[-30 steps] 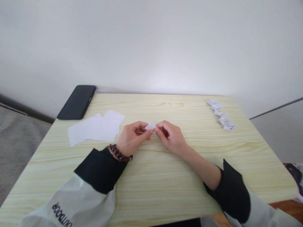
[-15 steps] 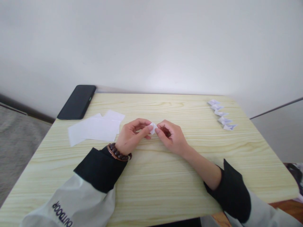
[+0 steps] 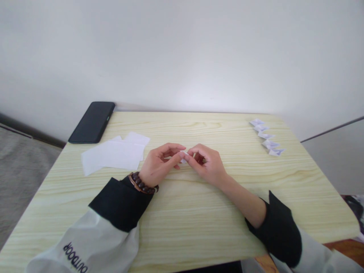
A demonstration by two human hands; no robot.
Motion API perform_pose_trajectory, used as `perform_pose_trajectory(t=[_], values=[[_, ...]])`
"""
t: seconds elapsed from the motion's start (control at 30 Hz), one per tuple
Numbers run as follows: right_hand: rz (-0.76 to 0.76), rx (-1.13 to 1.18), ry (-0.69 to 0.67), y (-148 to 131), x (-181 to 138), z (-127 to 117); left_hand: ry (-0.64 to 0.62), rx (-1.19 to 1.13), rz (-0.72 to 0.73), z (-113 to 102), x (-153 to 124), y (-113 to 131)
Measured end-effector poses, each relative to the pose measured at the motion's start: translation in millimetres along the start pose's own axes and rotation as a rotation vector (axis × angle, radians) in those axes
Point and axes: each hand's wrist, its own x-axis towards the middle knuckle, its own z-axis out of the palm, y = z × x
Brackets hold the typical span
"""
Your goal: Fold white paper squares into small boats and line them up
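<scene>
My left hand (image 3: 159, 166) and right hand (image 3: 208, 165) meet at the middle of the wooden table (image 3: 182, 227). Both pinch one small folded paper piece (image 3: 184, 156) between thumb and fingertips; only a sliver of white shows between them. A bead bracelet (image 3: 142, 184) sits on my left wrist. Loose white sheets (image 3: 113, 157) lie overlapping to the left of my hands. A black phone (image 3: 92, 122) rests face-up at the far left corner. Five folded paper shapes (image 3: 265, 137) lie in a row near the far right edge.

Sheets (image 3: 113, 157) near left hand (image 3: 159, 165); folded pieces (image 3: 267, 138) far right; tabletop (image 3: 184, 216) between open.
</scene>
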Motion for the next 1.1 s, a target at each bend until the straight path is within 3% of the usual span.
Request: perform_pose_trajectory(t=[0.2, 0.7, 1.1], values=[[0.017, -0.037, -0.097, 1.4, -0.7, -0.6, 0.057, -0.001, 0.024, -1.2, 0.5, -4.7], [-0.068, -0.173, -0.161, 5.7, -1.7, 0.7, 0.064, 0.089, -0.029, -1.5, 0.0, 0.4], [0.068, -0.052, -0.040, -0.1, 0.8, -1.1, 0.086, 0.044, -0.019, 0.9, 0.0, 0.8]])
